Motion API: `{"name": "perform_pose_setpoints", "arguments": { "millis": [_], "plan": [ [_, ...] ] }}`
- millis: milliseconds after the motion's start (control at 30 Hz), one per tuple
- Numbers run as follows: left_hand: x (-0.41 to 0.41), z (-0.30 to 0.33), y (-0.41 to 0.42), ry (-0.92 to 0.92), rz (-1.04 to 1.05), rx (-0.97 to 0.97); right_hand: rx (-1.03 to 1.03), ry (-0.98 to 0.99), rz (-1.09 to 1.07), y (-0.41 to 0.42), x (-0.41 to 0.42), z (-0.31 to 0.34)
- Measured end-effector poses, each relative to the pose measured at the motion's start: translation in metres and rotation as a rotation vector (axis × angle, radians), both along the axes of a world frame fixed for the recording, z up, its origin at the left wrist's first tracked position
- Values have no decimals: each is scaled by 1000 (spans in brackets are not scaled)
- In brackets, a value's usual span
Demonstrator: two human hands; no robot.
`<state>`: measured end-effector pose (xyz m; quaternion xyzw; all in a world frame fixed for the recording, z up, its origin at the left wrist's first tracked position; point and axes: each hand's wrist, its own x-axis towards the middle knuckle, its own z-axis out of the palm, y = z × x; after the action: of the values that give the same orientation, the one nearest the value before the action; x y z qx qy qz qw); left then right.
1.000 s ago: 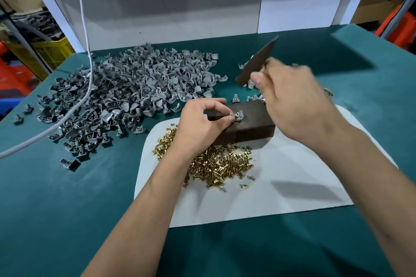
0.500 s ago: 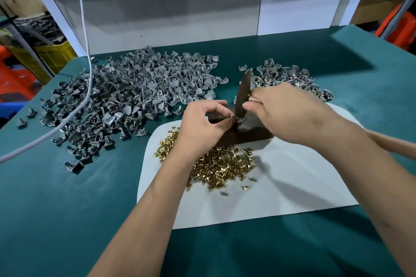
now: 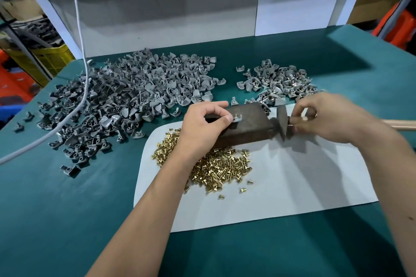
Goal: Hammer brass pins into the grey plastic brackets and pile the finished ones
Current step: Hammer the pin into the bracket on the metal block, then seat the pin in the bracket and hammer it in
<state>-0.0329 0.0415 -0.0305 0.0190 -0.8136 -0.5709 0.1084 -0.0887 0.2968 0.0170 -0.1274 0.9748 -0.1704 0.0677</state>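
The left hand [image 3: 203, 125] pinches a small grey plastic bracket [image 3: 236, 118] on top of a dark rectangular metal block [image 3: 247, 125]. The right hand [image 3: 324, 120] grips a wooden-handled hammer [image 3: 282, 122] beside the block — lowered since half a second ago, when it was striking. A misaimed blow could catch the pinching fingers or skew the pin. Loose brass pins [image 3: 216, 164] lie nearer; the finished pile [image 3: 279, 82] sits behind.

Two bare forearms enter from the lower edge of the frame, the left from bottom centre, the right from the lower right corner. No sleeves, gloves, rings or watch show. The left hand [image 3: 203, 127] and right hand [image 3: 326, 117] have short, plain, unpainted fingernails.
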Motion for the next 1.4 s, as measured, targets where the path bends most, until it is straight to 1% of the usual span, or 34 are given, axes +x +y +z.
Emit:
{"name": "perform_pose_setpoints", "arguments": {
  "millis": [133,200,233,300,367,400,467,567,667,767,1000,1100,1200,1267,1400],
  "plan": [
    [-1,-1,0,16,8,-20,21,1,2,-8,1,-4],
    [-2,-3,1,21,14,-37,-51,68,3,-16,0,-2],
    [-2,-3,1,28,13,-41,-87,135,16,-23,0,-2],
    [-2,-5,0,44,15,-47,-189,278,122,-43,2,-3],
    [-4,-5,0,58,15,-59,-343,343,292,-65,8,-6],
    [-5,-6,0,68,14,-53,-378,368,358,-73,12,-10],
    [-6,-7,-1,92,19,-8,-381,457,421,-82,16,-20],
    [-9,-7,-2,129,27,40,-437,547,421,-83,18,-32],
    [-8,-7,-1,141,26,59,-497,558,423,-83,17,-37],
    [-6,-5,-2,116,28,126,-517,572,426,-83,16,-40],
    [-3,-1,-3,152,23,42,-514,664,384,-83,15,-44],
    [-2,-3,-4,169,35,6,-514,684,340,-83,15,-44],
    [-2,-5,-4,188,81,-39,-482,728,222,-81,14,-43],
    [-2,-5,-6,187,107,-40,-468,725,80,-78,11,-42],
    [-2,-5,-7,182,137,-33,-579,559,-259,-72,4,-43]
  ]
}}
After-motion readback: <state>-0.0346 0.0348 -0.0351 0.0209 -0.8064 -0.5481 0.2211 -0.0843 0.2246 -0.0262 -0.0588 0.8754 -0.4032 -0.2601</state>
